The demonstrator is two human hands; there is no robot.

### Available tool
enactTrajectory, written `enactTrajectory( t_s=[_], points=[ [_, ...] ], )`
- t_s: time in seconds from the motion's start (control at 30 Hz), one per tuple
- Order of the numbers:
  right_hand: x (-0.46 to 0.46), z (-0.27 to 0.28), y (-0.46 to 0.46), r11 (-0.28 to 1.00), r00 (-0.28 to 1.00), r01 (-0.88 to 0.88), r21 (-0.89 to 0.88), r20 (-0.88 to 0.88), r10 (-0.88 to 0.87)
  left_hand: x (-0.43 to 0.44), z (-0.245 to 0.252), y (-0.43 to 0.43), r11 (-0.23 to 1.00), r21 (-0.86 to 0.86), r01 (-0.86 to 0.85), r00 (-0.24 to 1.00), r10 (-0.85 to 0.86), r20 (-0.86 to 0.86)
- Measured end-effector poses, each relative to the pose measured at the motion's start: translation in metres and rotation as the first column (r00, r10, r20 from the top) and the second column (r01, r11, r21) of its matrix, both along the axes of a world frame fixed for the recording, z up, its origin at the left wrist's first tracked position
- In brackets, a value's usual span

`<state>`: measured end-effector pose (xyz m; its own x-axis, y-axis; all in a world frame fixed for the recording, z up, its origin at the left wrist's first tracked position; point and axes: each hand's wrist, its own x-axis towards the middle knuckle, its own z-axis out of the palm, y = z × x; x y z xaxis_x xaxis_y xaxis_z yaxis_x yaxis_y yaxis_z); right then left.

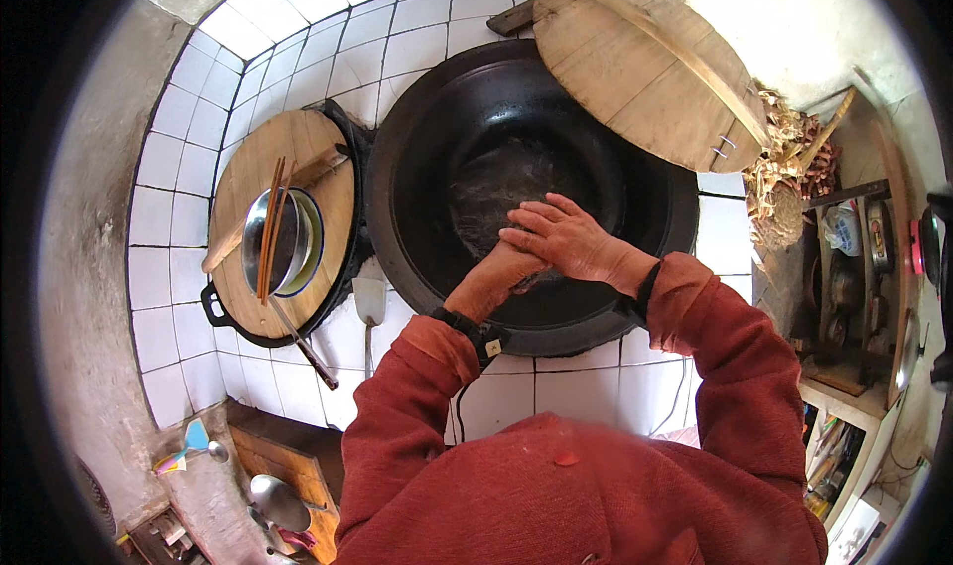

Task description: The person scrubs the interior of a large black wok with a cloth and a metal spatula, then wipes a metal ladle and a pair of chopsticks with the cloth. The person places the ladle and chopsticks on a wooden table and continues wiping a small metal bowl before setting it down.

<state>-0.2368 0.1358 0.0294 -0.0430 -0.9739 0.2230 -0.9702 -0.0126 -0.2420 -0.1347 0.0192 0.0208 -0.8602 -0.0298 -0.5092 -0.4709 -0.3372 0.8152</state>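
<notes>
Both hands meet over the near half of a large black wok [417, 155] set into a white-tiled stove top. My right hand [569, 239] lies across my left hand [495, 276], its fingers stretched and slightly apart. The palms face each other or downward, so whatever may be between them is hidden. A shiny patch, maybe liquid, covers the wok's bottom [506, 181]; I cannot tell its depth. A round wooden lid [618, 58] with a long bar handle leans over the wok's far right rim.
At left, another wooden lid [327, 215] covers a second pan and carries a metal bowl [257, 222], an enamel bowl [309, 245] and wooden chopsticks [272, 230]. A metal spatula [368, 300] lies between the pans. Dry husks [778, 207] and a shelf [849, 193] stand right.
</notes>
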Motion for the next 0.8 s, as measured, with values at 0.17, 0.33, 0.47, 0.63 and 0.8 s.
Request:
enactTrajectory(
  t_s=[0.17, 0.33, 0.47, 0.63, 0.8],
  points=[
    [0.001, -0.020, -0.004, 0.992, 0.996, 0.083, 0.098, -0.032, -0.081, -0.007, -0.027, -0.002, 0.814, -0.561, 0.152, 0.972, -0.227, -0.067],
    [0.007, -0.042, -0.006, 0.964, 0.985, 0.142, 0.227, 0.068, -0.161, -0.002, -0.051, -0.005, 0.494, -0.827, 0.269, 0.925, -0.371, 0.079],
    [0.013, -0.056, -0.004, 0.887, 0.912, 0.191, 0.421, 0.259, -0.319, 0.002, -0.059, -0.004, 0.312, -0.893, 0.325, 0.897, -0.401, 0.186],
    [0.019, -0.076, -0.004, 0.837, 0.752, 0.197, 0.510, 0.469, -0.463, 0.007, -0.063, -0.005, 0.205, -0.914, 0.349, 0.871, -0.430, 0.236],
    [0.026, -0.089, -0.007, 0.868, 0.501, 0.125, 0.481, 0.725, -0.473, 0.017, -0.070, -0.009, 0.166, -0.962, 0.215, 0.871, -0.479, 0.112]
  ],
)
